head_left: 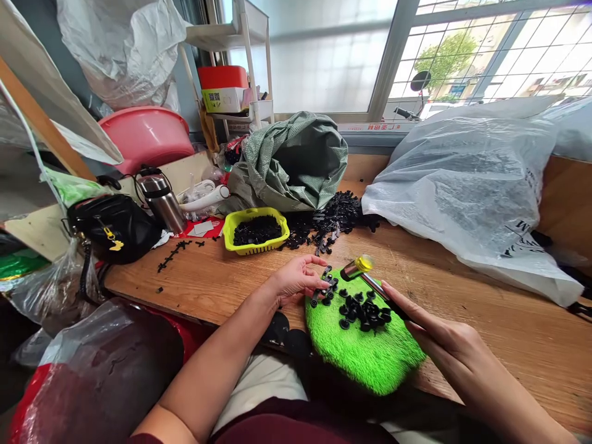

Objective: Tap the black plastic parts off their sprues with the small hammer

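My left hand [296,279] pinches a small black plastic part [325,282] at the upper left edge of a bright green fuzzy pad [365,345]. Several loose black parts [365,308] lie on the pad. My right hand [444,336] grips the dark handle of a small hammer [357,267] with a yellow-tipped head, held just above the pad's far edge, close to the left hand's part.
A yellow basket [256,231] of black parts and a loose heap of them [335,216] lie beyond the pad. A green sack [296,160], large plastic bags [467,185], a black bag [113,225], a steel flask [161,200] and a pink basin [145,135] crowd the wooden table [509,320].
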### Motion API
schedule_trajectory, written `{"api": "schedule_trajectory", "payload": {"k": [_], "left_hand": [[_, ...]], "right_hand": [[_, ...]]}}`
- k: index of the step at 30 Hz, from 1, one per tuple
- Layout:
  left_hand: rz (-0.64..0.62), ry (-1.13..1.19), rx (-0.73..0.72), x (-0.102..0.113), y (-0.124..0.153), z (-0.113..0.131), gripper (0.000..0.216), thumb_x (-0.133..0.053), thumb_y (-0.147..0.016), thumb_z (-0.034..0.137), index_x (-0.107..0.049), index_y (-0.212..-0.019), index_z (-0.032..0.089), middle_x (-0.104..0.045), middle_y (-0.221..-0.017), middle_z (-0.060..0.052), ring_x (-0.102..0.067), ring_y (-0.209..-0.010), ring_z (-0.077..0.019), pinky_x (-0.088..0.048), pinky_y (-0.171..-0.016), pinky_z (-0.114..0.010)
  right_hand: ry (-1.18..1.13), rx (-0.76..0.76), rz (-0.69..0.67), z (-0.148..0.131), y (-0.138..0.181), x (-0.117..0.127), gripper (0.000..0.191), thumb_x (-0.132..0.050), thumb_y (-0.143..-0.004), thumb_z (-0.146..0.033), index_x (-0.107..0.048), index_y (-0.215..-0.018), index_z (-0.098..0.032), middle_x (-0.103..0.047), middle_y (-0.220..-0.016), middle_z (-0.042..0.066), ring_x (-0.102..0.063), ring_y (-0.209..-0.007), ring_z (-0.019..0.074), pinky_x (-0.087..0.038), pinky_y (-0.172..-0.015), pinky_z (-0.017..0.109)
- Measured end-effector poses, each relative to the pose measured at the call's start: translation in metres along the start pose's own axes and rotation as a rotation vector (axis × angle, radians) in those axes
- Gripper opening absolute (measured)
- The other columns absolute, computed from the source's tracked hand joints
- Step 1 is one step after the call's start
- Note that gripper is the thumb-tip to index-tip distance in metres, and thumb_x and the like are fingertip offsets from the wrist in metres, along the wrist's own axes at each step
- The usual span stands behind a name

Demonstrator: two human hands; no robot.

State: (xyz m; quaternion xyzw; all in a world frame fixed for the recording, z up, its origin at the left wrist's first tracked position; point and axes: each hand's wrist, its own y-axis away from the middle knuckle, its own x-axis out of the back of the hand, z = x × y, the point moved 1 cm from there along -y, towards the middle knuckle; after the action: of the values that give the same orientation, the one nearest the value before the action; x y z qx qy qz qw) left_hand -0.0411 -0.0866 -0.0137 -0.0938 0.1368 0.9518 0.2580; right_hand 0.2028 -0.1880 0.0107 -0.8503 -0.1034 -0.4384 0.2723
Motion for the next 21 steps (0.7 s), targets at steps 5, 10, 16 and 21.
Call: {"api": "schedule_trajectory", "payload": {"k": [5, 10, 16, 21], "left_hand": [[0.004, -0.015, -0.018, 0.001, 0.000, 0.001, 0.058, -0.080, -0.053, 0.017, -0.050, -0.103, 0.014, -0.052, -0.049, 0.012, -0.056, -0.042, -0.0069, -0.032, -0.039, -0.013], [0.010, -0.033, -0.043, 0.002, 0.001, 0.002, 0.057, -0.079, -0.055, 0.017, -0.051, -0.105, 0.015, -0.053, -0.051, 0.011, -0.055, -0.044, -0.0055, -0.032, -0.041, -0.013], [0.010, -0.080, -0.075, 0.002, 0.002, 0.002, 0.057, -0.079, -0.053, 0.019, -0.051, -0.103, 0.015, -0.051, -0.051, 0.011, -0.050, -0.044, -0.0051, -0.034, -0.042, -0.014], [-0.001, -0.126, -0.140, 0.000, 0.001, 0.002, 0.055, -0.077, -0.055, 0.018, -0.050, -0.102, 0.016, -0.050, -0.051, 0.011, -0.050, -0.043, -0.0062, -0.035, -0.043, -0.016]], "right_hand": [[0.010, 0.011, 0.021, -0.002, 0.008, 0.001, 0.045, -0.035, -0.097, -0.024, -0.036, -0.141, -0.033, -0.051, -0.130, -0.003, -0.052, -0.112, 0.0174, -0.046, -0.086, 0.022], [-0.012, -0.026, 0.005, -0.001, 0.015, -0.003, 0.045, -0.035, -0.097, -0.027, -0.034, -0.142, -0.033, -0.050, -0.132, -0.002, -0.051, -0.113, 0.0197, -0.046, -0.087, 0.025], [-0.005, -0.021, -0.033, -0.005, 0.017, -0.004, 0.045, -0.034, -0.097, -0.027, -0.034, -0.142, -0.031, -0.056, -0.127, 0.000, -0.056, -0.107, 0.0213, -0.052, -0.080, 0.026], [0.060, 0.050, 0.076, -0.026, 0.011, -0.001, 0.050, -0.033, -0.097, -0.021, -0.026, -0.145, -0.034, -0.046, -0.138, 0.000, -0.051, -0.115, 0.0202, -0.048, -0.088, 0.026]]}}
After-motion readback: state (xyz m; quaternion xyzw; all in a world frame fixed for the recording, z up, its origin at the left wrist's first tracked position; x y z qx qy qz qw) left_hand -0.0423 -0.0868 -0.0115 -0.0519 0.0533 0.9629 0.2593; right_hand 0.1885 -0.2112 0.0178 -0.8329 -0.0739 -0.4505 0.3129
